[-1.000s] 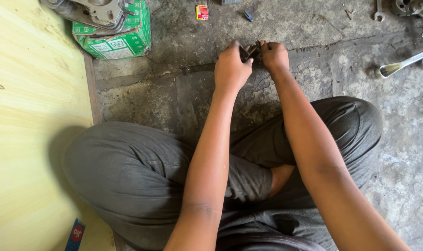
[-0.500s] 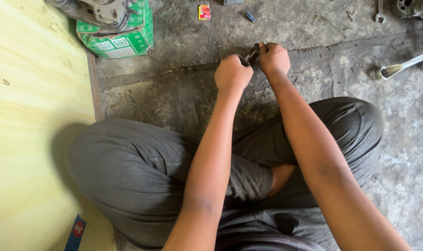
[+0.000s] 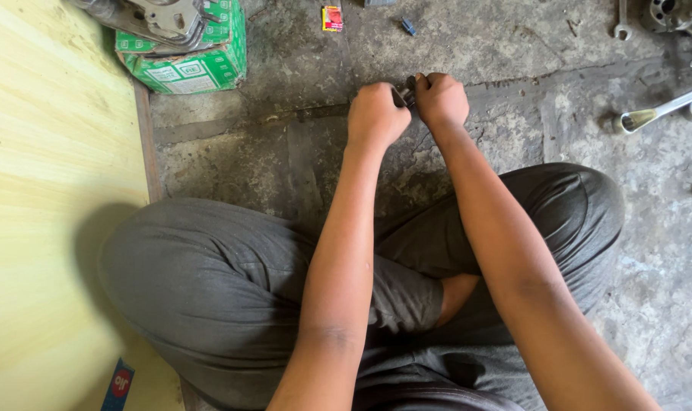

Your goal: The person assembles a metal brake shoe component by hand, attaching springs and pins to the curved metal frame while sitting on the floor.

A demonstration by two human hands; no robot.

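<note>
Out on the far stretch of concrete floor point(image 3: 285, 152), both hands meet: left hand point(image 3: 376, 114) and right hand point(image 3: 439, 99) pinch a small dark metal part point(image 3: 404, 93) between them, fists curled tight, equally near it, its long axis hidden.

The left hand point(image 3: 376, 114) and right hand point(image 3: 439, 99) meet over the floor point(image 3: 300, 68), a small metal part point(image 3: 404, 93) between them. A cardboard box point(image 3: 197, 57) stands far left; a wrench point(image 3: 658, 113) lies far right.

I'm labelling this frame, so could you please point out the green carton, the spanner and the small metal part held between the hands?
green carton point(image 3: 201, 65), head view, its green side face.
spanner point(image 3: 622, 19), head view, its shaft.
small metal part point(image 3: 404, 93), head view, the bit showing between both fists.
</note>
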